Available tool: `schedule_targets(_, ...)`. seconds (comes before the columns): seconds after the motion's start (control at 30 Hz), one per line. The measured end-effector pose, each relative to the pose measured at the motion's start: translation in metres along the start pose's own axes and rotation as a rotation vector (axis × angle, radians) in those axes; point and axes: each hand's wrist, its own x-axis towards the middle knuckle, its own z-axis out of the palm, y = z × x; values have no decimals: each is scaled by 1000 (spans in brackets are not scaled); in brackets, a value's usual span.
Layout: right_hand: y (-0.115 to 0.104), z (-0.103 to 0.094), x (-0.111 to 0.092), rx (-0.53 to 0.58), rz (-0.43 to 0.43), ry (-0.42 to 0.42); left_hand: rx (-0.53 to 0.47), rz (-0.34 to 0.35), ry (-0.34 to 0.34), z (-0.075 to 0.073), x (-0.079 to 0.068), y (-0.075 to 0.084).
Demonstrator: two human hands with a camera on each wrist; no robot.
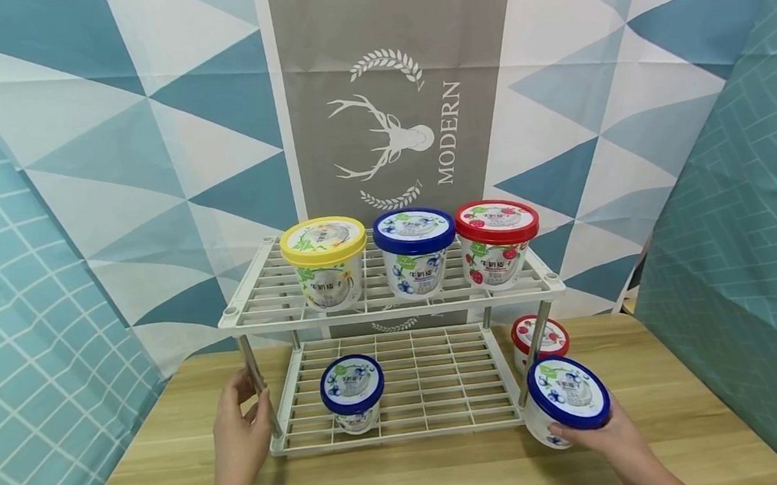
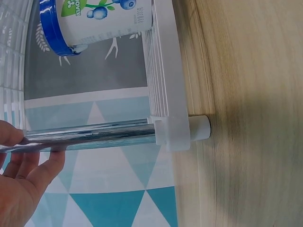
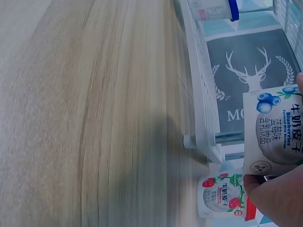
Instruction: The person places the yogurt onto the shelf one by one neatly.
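My left hand [image 1: 241, 421] pinches the front left metal post [image 2: 94, 135] of a white two-tier rack, thumb on one side and fingers on the other. At the rack's front right corner, my right hand [image 1: 602, 432] grips a blue-lidded blueberry tub [image 1: 568, 392], tilted in front of the post. Behind it a red-lidded strawberry tub [image 1: 541, 335] stands on the table, partly hidden. Another blue-lidded tub [image 1: 352, 384] sits on the left of the lower shelf [image 1: 435, 381].
On the upper shelf [image 1: 394, 304] stand a yellow-lidded tub [image 1: 327, 267], a blue-lidded tub [image 1: 416, 255] and a red-lidded tub [image 1: 497, 244] in a row. The rack rests on a wooden table [image 1: 395, 481]. A patterned cloth with a deer print [image 1: 396, 134] hangs behind.
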Motion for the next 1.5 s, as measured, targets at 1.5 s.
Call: schedule_targets(1.5,-16,36,-10,49,-146,30,-89,144,-118,-13,8,-16)
